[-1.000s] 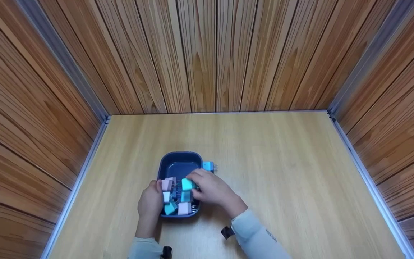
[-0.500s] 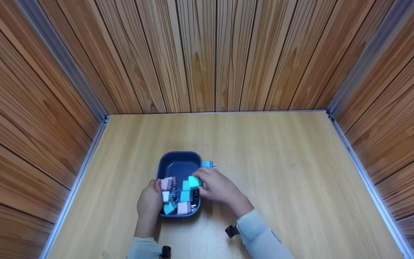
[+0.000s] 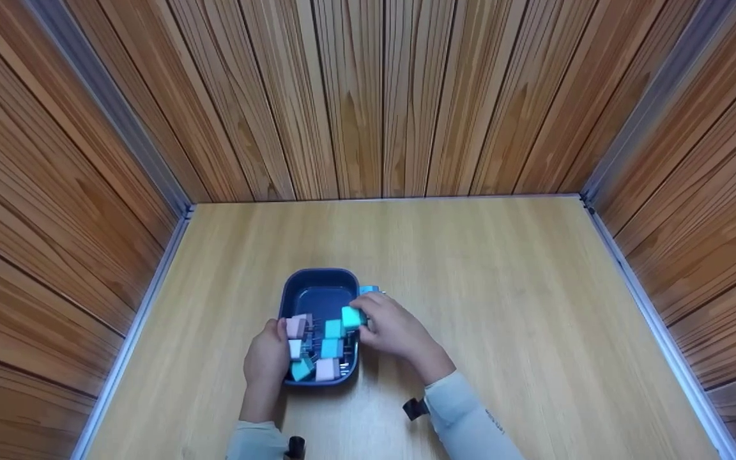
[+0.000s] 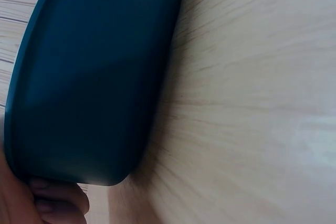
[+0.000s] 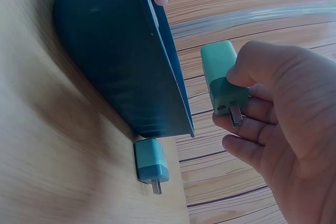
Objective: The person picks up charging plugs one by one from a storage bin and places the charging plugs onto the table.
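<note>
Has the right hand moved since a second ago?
Yes: in the head view, the right hand, pinching a green plug, has shifted rightward, judged against the blue tray, which stayed put.

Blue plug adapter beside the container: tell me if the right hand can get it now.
Probably not yet: the right hand pinches a green plug adapter, though the way to the blue plug adapter looks free.

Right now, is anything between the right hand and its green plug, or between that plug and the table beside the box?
Nothing visible separates the right hand from the green plug it pinches. Toward the table, the box's right rim appears just below it, and a blue plug sits beside the box.
</note>
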{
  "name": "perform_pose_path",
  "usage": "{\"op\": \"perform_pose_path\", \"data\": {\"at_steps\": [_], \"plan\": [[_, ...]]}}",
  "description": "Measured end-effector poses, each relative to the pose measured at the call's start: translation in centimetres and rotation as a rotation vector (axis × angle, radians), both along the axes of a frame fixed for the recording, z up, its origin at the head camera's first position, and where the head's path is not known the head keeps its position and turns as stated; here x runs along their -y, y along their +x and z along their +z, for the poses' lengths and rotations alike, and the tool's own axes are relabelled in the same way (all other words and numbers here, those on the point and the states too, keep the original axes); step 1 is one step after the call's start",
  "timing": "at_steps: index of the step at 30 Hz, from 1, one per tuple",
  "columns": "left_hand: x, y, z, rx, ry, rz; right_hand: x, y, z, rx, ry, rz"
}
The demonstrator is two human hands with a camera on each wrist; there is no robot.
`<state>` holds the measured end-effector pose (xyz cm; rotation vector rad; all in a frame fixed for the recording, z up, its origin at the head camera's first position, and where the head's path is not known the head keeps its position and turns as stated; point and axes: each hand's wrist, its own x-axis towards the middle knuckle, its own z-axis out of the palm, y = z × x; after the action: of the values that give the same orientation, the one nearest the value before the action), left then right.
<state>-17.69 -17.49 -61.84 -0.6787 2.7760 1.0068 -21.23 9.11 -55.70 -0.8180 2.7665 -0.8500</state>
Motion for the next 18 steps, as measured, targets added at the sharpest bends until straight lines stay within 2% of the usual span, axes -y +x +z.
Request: {"op": "perform_pose_path", "data": {"at_steps": [8,18], "plan": [[-0.2,-0.1,-0.1,-0.009,0.008,-0.006,-0.5,-0.4,-0.2,0.005,-0.049,-0.059],[0.0,-0.1,-0.2,-0.004,0.004,-0.002,-1.2,-0.8,-0.7,0.013,-0.060,-0.137]]}}
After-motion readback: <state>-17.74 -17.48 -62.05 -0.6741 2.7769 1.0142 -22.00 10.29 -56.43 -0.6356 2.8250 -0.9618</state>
